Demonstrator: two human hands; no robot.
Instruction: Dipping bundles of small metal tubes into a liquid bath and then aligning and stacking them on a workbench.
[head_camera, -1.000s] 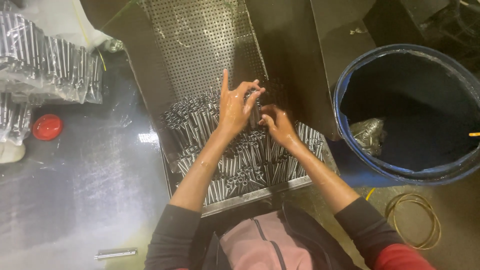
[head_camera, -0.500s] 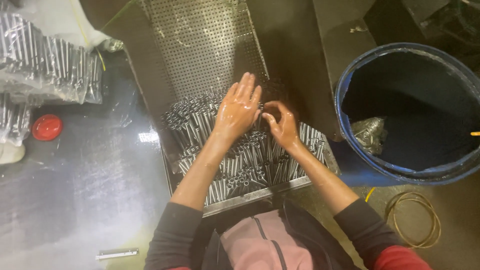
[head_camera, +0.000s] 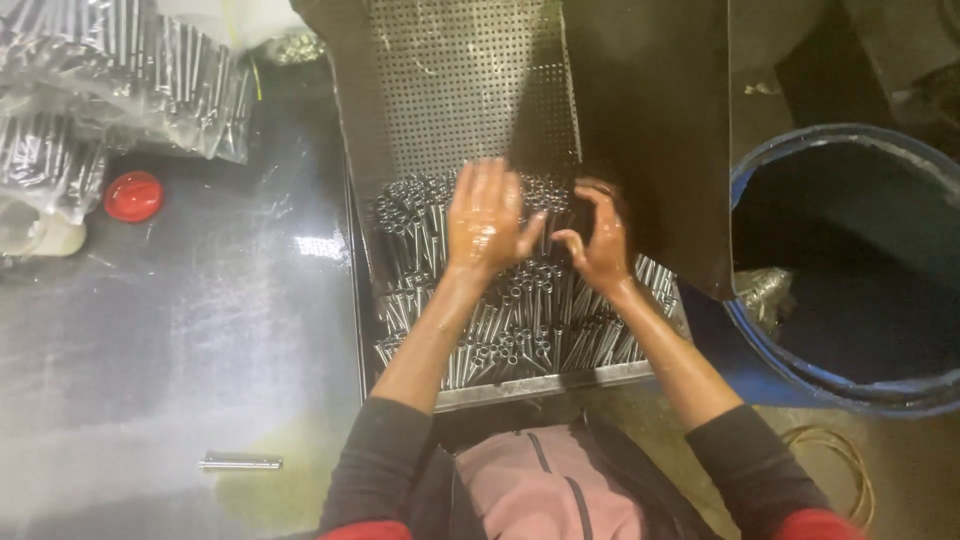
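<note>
A perforated metal tray (head_camera: 470, 90) slopes toward me, its lower half heaped with several shiny metal tubes (head_camera: 520, 320). My left hand (head_camera: 485, 220), wet with oil, lies flat with fingers spread on top of the tubes. Just right of it, my right hand (head_camera: 598, 240) curls its fingers over the tubes at the pile's upper right edge; whether it grips one I cannot tell. Both forearms reach up from the bottom of the view.
A big blue barrel (head_camera: 850, 270) stands to the right, a dark sheet (head_camera: 650, 130) beside the tray. On the wet steel table (head_camera: 200, 340) at left are plastic bags of tubes (head_camera: 110, 70), a red cap (head_camera: 133, 196) and one loose tube (head_camera: 240, 461).
My left hand has dropped from raised fingers to lying flat on the tubes. The right hand has shifted a little up and right along the pile.
</note>
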